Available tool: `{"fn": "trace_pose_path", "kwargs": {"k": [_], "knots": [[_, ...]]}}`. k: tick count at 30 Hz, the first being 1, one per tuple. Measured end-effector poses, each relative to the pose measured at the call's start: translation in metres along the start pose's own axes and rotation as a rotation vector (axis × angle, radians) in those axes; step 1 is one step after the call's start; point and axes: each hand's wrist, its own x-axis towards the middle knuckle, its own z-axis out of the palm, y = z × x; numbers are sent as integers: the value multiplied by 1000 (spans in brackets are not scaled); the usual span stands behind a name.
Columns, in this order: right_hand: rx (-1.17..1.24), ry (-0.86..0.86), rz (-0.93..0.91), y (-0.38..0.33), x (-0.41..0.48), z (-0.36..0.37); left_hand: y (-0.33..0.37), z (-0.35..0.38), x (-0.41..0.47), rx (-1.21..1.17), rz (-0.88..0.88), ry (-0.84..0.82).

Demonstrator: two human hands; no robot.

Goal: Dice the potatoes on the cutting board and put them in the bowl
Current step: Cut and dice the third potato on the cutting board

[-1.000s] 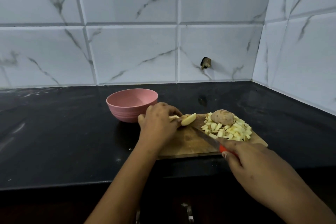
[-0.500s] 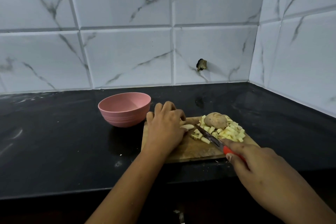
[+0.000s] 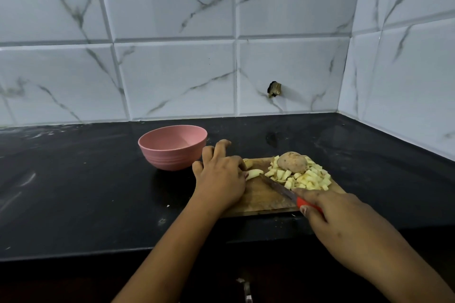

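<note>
Now left grip [image 3: 221, 179] pinches a wedge [image 3: 254, 174] on the board [image 3: 261, 200]; right grip [image 3: 344, 224] clamps the knife [image 3: 278, 187] beside diced potato [image 3: 302, 178], bowl [image 3: 170, 157] nearby.

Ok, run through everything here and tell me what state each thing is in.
Pink bowl: upright, empty.
Cutting board: flat on the counter, partly covered.
Diced potato: piled on the board.
Whole potato: uncut, skin on, atop that pile.
Potato strips: undiced, held by left hand.
Knife: gripped by right hand, blade toward the strips.
</note>
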Motion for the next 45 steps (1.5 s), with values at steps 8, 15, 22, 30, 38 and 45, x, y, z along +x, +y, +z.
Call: {"fn": "trace_pose_path", "kwargs": {"k": [8, 15, 22, 30, 38, 45], "knots": [[-13, 20, 7, -2, 3, 3, 6, -7, -14, -26, -39, -76], [-17, -20, 14, -8, 6, 11, -8, -20, -27, -70, -86, -34], [-121, -41, 50, -20, 11, 20, 4, -13, -32, -188, -118, -73], [-94, -40, 30, -18, 14, 20, 1, -10, -27, -177, -156, 6], [-16, -24, 1, -16, 14, 24, 7, 3, -29, -168, -165, 75], [-37, 71, -39, -13, 12, 13, 1, 6, -28, -203, -179, 89]]}}
